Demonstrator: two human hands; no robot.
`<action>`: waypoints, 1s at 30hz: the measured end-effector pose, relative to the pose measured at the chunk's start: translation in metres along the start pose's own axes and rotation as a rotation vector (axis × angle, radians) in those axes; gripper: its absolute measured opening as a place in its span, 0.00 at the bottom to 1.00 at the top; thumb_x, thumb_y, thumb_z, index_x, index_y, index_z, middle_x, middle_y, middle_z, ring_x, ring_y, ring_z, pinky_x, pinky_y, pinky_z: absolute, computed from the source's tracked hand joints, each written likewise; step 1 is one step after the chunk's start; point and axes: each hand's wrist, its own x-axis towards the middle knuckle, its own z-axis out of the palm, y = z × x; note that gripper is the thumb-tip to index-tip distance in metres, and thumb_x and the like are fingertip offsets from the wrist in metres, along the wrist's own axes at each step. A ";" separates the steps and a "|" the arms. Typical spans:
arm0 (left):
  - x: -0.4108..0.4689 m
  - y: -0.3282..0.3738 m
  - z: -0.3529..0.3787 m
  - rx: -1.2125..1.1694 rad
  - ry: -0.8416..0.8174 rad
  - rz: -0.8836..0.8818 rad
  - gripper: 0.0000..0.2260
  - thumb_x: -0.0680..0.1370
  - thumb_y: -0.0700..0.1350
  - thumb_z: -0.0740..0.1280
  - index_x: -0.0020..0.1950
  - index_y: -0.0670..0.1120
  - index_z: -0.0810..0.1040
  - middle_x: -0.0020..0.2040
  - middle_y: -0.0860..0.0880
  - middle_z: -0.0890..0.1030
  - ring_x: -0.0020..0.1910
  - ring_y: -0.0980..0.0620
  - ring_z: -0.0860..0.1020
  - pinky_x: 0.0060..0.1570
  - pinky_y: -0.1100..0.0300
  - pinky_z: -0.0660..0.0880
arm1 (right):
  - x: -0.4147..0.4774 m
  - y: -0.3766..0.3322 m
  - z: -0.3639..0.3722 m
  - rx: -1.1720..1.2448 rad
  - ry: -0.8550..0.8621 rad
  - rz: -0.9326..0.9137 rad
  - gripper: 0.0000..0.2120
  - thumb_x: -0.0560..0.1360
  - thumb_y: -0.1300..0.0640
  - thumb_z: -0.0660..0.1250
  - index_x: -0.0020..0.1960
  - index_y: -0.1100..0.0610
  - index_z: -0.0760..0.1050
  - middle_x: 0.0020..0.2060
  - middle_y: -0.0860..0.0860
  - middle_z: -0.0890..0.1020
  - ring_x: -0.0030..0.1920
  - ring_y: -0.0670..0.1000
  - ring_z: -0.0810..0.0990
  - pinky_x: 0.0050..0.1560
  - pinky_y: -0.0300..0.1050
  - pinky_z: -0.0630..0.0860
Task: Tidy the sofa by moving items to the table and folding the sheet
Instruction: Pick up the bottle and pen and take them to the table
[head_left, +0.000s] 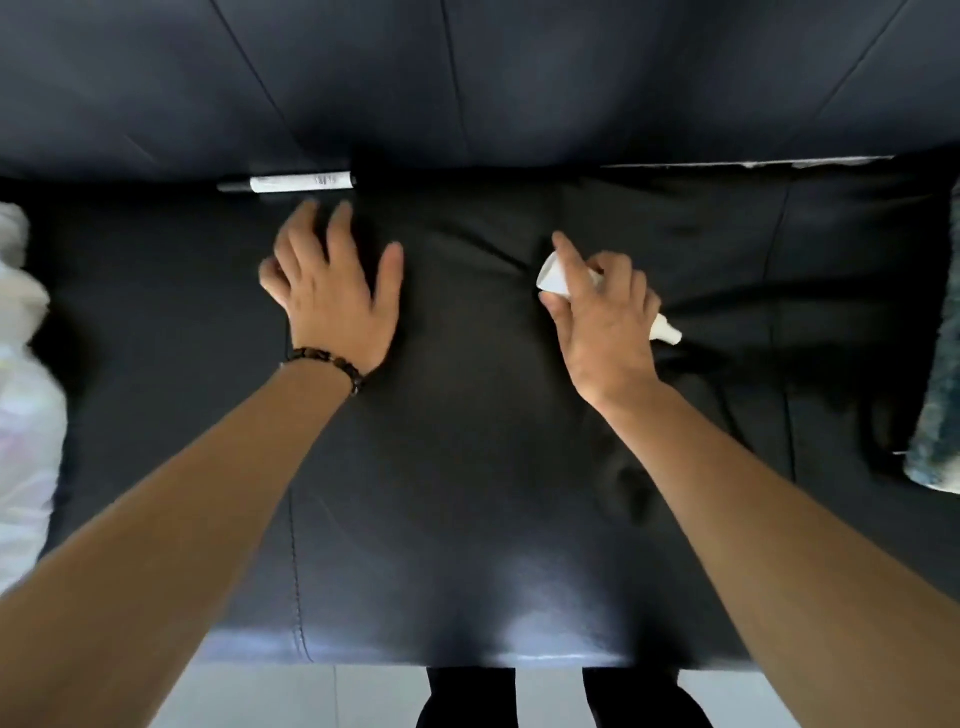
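A black leather sofa (467, 519) fills the view. A white tube with a black cap (291, 183) lies in the crease between seat and backrest. My left hand (332, 291), fingers spread and straight, hovers over the seat just below that tube, apart from it. My right hand (602, 317) grips a small white tube (553, 273); its capped end pokes out near my wrist, and my index finger points up along it. A pale, blurred sheet (23, 395) is bunched at the left edge of the seat.
A dark teal patterned cloth or cushion (940, 395) lies at the sofa's right edge. Pale floor tiles (311, 696) show beneath the sofa's front edge, with my dark-clad legs (467, 699) standing on them.
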 end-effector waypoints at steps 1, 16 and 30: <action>0.020 -0.005 0.000 0.020 0.013 -0.030 0.26 0.80 0.57 0.56 0.73 0.43 0.66 0.74 0.40 0.64 0.72 0.39 0.63 0.68 0.43 0.56 | 0.002 0.004 0.003 -0.005 0.000 -0.002 0.26 0.84 0.45 0.56 0.80 0.45 0.57 0.65 0.55 0.70 0.61 0.57 0.70 0.66 0.54 0.61; 0.069 -0.028 -0.006 0.184 -0.140 0.091 0.17 0.81 0.51 0.58 0.63 0.39 0.69 0.65 0.32 0.67 0.64 0.32 0.66 0.66 0.38 0.61 | 0.035 0.024 0.000 0.106 -0.282 0.043 0.29 0.81 0.39 0.58 0.79 0.37 0.50 0.67 0.54 0.68 0.67 0.57 0.67 0.69 0.55 0.60; -0.175 0.029 -0.039 -0.477 -0.240 -0.159 0.18 0.84 0.48 0.59 0.74 0.53 0.70 0.67 0.49 0.77 0.69 0.49 0.72 0.66 0.49 0.69 | -0.122 0.003 -0.043 0.603 -0.144 0.251 0.27 0.79 0.40 0.65 0.75 0.46 0.63 0.62 0.48 0.78 0.61 0.52 0.76 0.63 0.53 0.74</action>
